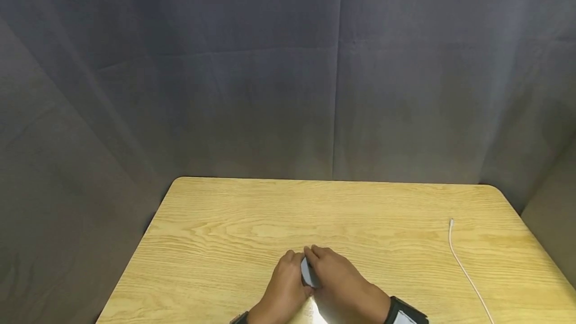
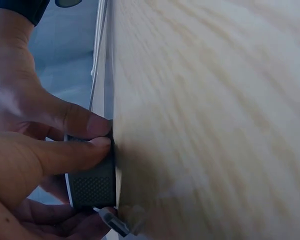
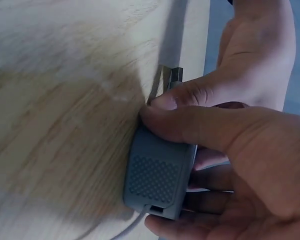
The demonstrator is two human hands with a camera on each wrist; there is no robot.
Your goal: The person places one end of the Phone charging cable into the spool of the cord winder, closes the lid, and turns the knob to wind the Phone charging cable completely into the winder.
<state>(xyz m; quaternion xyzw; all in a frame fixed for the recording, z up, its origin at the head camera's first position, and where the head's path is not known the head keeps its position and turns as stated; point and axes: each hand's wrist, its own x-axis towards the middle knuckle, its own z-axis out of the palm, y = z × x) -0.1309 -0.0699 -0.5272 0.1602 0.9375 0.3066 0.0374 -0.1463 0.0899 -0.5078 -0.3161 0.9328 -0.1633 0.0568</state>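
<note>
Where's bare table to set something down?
Bare tabletop lies left of the left hand, between the right hand and the white cable, and beyond both toward the curtain. Crowded: front centre, where both hands grip the grey device.

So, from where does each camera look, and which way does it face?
Head: on the head, facing forward and down at the table and curtain; left grip and right grip show low down.
Left wrist: on the left wrist, facing the grey device; both grips show, left nearer.
Right wrist: on the right wrist, facing it too; both grips show, right nearer.
Both wrist views share the grey device, table and both grips.
</note>
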